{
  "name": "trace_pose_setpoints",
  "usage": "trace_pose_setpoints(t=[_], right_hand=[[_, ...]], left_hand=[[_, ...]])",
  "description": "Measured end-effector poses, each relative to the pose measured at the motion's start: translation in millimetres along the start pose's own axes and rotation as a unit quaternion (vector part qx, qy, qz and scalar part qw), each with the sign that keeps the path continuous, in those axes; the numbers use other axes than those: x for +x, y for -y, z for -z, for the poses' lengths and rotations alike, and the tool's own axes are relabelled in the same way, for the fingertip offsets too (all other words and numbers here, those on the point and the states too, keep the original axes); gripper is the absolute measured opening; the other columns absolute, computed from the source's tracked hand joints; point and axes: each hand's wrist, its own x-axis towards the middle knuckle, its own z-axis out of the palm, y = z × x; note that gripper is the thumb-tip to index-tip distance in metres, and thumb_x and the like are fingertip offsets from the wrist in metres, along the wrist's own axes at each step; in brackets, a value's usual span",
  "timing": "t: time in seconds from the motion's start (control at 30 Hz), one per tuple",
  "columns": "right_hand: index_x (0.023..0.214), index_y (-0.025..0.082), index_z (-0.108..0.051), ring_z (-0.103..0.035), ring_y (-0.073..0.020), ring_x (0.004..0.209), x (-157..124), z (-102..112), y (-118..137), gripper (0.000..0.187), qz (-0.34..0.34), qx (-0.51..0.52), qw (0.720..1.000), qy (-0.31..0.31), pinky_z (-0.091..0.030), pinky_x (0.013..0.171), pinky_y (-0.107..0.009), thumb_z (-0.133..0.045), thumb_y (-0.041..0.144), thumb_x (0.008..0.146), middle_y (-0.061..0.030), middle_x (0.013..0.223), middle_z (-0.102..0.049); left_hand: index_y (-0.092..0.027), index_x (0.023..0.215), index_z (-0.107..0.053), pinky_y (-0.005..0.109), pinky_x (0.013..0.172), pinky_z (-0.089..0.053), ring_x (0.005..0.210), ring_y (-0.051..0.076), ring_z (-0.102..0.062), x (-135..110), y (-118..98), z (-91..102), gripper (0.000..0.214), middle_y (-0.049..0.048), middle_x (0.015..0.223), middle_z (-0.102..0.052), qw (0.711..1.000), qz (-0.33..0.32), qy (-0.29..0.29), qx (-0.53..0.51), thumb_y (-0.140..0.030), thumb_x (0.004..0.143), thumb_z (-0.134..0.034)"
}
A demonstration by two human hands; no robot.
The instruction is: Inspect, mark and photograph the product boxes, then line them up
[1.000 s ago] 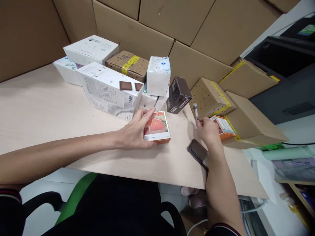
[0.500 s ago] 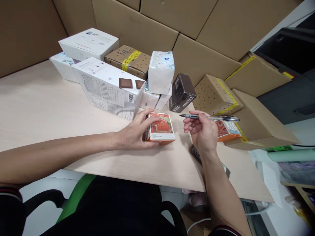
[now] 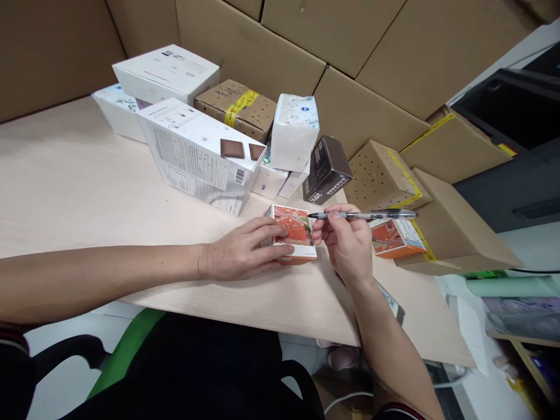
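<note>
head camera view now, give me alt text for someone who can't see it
A person's right hand holds a pen, its tip by a small orange-and-white box on a pale table, while the left hand lies on that box. Beyond stand a large white carton and a dark brown box.

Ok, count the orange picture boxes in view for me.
2. One orange box is under the left hand's fingers; a second orange box is just past the right hand, beside a cardboard carton. More may be hidden from view.
</note>
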Motion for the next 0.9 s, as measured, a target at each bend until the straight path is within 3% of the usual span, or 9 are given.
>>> trace_pose_setpoints(t=[0.13, 0.3, 0.9], right_hand=[[0.092, 0.025, -0.056, -0.056, -0.0085, 0.045, -6.0, -9.7, -2.7, 0.024, 0.039, -0.087, 0.995, 0.020, -0.043, 0.042, -0.020, -0.068, 0.046, 0.093, 0.0058, 0.065, -0.067], [0.089, 0.023, -0.057, -0.053, -0.0082, 0.049, -8.2, -11.8, -11.0, 0.019, 0.080, -0.166, 0.983, 0.011, -0.043, 0.049, -0.022, -0.062, 0.041, 0.097, 0.0055, 0.066, -0.063], [0.089, 0.022, -0.059, -0.049, -0.0092, 0.051, -6.3, -14.1, -2.8, 0.017, 0.087, -0.270, 0.957, 0.068, -0.040, 0.052, -0.024, -0.058, 0.037, 0.098, 0.0055, 0.066, -0.057]], left_hand=[[-0.015, 0.119, -0.065, 0.040, 0.098, -0.064, 0.123, 0.027, -0.066, 0.9, -2.3, -0.5, 0.026, 0.0149, 0.117, -0.071, 1.000, -0.018, -0.006, -0.004, -0.025, 0.096, -0.071], [-0.020, 0.122, -0.064, 0.038, 0.101, -0.065, 0.126, 0.024, -0.067, -1.9, -0.9, -0.4, 0.024, 0.0102, 0.119, -0.071, 1.000, -0.015, 0.013, 0.016, -0.031, 0.100, -0.067], [-0.021, 0.125, -0.063, 0.041, 0.102, -0.063, 0.124, 0.026, -0.067, -2.6, -0.3, -1.2, 0.028, 0.0123, 0.122, -0.070, 1.000, -0.004, 0.025, -0.015, -0.025, 0.098, -0.069]])
